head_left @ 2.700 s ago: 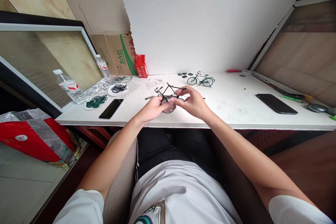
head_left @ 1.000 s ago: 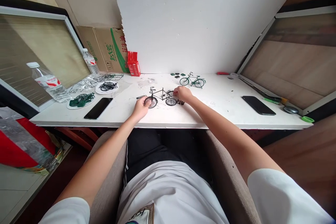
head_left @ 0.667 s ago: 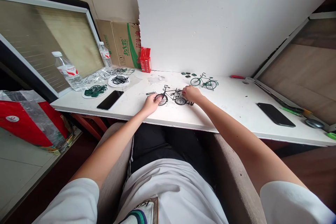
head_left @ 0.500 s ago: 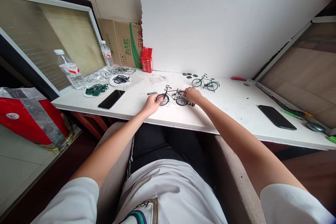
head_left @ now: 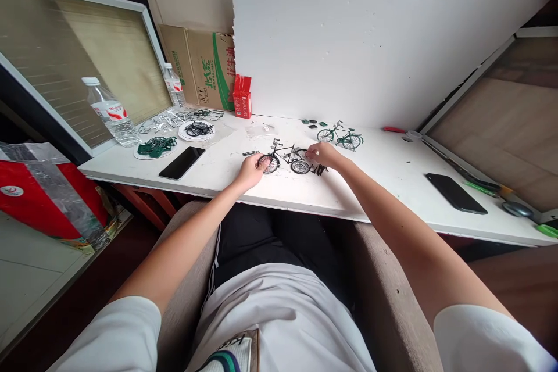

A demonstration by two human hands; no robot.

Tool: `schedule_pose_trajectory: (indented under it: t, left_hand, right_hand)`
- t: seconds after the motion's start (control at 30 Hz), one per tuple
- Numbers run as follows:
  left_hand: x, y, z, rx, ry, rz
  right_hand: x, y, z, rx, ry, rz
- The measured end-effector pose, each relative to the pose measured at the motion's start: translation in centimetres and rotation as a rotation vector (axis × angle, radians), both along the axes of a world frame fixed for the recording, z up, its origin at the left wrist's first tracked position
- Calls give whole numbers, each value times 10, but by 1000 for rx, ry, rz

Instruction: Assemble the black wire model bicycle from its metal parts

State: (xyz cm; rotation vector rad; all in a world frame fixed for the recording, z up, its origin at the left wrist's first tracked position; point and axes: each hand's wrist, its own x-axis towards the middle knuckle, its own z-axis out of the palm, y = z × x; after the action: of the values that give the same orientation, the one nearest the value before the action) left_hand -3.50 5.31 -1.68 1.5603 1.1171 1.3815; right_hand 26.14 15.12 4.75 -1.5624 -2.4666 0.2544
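A small black model bicycle (head_left: pixel 285 157) stands on the white table in front of me. My left hand (head_left: pixel 253 171) is closed on its front wheel, at the left. Just beyond the rear wheel, my right hand (head_left: pixel 320 153) pinches at a thin black curved part (head_left: pixel 300 153); the fingertips are too small to show exactly what they grip. Beside the rear wheel, below my right hand, lie several small black parts (head_left: pixel 320 169). A small dark piece (head_left: pixel 250 153) rests beyond my left hand.
A green model bicycle (head_left: pixel 340 136) stands at the back, beside small dark pieces. At left are plates of green parts (head_left: pixel 157 147) and black parts (head_left: pixel 197 130), a phone (head_left: pixel 182 163) and bottles (head_left: pixel 114 116). Another phone (head_left: pixel 455 193) lies at right.
The view has shifted slightly. My right fingers have opened out a little, and more of the black parts below them shows. My left hand stays at the front wheel.
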Motion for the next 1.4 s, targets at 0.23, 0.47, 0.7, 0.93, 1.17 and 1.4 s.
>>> schedule_pose_trajectory:
  t: [0.23, 0.47, 0.7, 0.93, 1.17, 1.4]
  left_hand:
    - [1, 1, -1, -13, -43, -5]
    - [2, 3, -3, -16, -78, 2]
    - [2, 3, -4, -12, -62, -4]
    - [4, 1, -2, -11, -77, -2]
    - [1, 1, -1, 15, -8, 6]
    - [14, -11, 11, -31, -147, -42]
  right_hand:
    - [-9, 0, 0, 71, -143, 39]
    - [-21, -3, 3, 110, -282, 18]
    - [-31, -6, 10, 49, -363, 57]
    - [-24, -18, 0, 107, 8, -34]
    - [-26, -57, -2, 324, 614, -125]
    - [-69, -115, -5, 242, 641, 196]
